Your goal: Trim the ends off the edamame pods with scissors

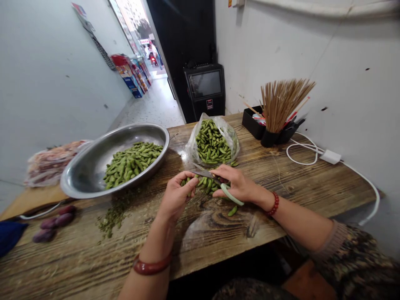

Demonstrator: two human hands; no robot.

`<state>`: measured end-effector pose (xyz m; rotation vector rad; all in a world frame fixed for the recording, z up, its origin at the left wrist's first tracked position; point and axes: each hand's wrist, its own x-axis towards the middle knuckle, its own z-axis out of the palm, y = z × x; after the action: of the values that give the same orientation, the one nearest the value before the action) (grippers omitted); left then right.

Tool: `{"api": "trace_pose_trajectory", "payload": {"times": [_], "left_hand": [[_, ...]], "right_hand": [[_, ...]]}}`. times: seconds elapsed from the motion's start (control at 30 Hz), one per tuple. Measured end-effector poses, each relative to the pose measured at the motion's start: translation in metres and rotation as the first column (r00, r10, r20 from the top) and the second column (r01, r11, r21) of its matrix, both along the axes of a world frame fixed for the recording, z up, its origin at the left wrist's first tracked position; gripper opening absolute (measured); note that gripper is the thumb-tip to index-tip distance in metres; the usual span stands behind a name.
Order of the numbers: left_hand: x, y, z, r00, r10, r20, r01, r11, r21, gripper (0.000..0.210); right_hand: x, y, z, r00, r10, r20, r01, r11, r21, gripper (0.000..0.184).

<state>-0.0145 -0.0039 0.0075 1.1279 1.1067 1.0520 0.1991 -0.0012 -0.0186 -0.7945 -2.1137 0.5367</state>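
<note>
My right hand [235, 183] grips a pair of scissors [231, 195] with pale green handles, the blades parted and pointing left. Pinched in my left hand [178, 192] is a green edamame pod [193, 179], close to the blades. Under and between my hands lies a small heap of edamame pods [206, 186] on the wooden table. Just behind it, a clear plastic bag [235, 143] lies open, full of more pods. To the left, a wide steel basin [83, 173] holds a pile of edamame pods [134, 163]. One loose pod [232, 211] rests near my right wrist.
Small green trimmings [112, 216] lie before the basin. Purple sweet-potato-like roots [54, 225] and a bag of raw meat [53, 164] sit at the left. Bamboo skewers [278, 104] stand in a black holder at the back right, beside a white cable [353, 168].
</note>
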Motion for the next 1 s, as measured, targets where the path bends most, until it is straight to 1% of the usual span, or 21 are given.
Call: {"api": "trace_pose_trajectory", "payload": {"times": [0.17,0.37,0.57,0.8,0.9,1.0], "left_hand": [[0.0044,-0.0023,0.0023,1.0,-0.016,0.019,0.015,1.0,0.024,0.025],[0.0078,-0.0037,0.0021,0.999,-0.045,0.01,0.045,0.999,0.022,0.02],[0.0064,-0.0027,0.0001,0.998,-0.066,0.01,0.066,0.997,0.033,0.019],[0.0017,-0.0005,-0.0026,0.995,-0.053,-0.085,0.061,0.993,0.1,0.017],[0.0004,-0.0002,-0.0013,0.997,-0.022,-0.074,0.026,0.998,0.064,0.02],[0.0009,-0.0004,0.0022,1.0,0.004,0.006,-0.004,1.0,0.015,0.024]], "right_hand": [[-0.0016,-0.0015,0.0011,0.998,0.034,0.049,-0.033,0.999,-0.019,0.062],[-0.0017,-0.0012,-0.0012,0.997,0.046,0.055,-0.047,0.999,0.007,0.064],[-0.0011,-0.002,0.0007,0.997,0.06,0.053,-0.06,0.998,-0.012,0.056],[0.0007,-0.0011,0.0009,0.995,0.063,0.072,-0.063,0.998,-0.008,0.051],[0.0009,0.0002,-0.0006,0.998,0.027,0.058,-0.027,1.0,-0.006,0.048],[0.0012,0.0011,-0.0019,1.0,-0.019,0.019,0.019,1.0,-0.015,0.047]]}}
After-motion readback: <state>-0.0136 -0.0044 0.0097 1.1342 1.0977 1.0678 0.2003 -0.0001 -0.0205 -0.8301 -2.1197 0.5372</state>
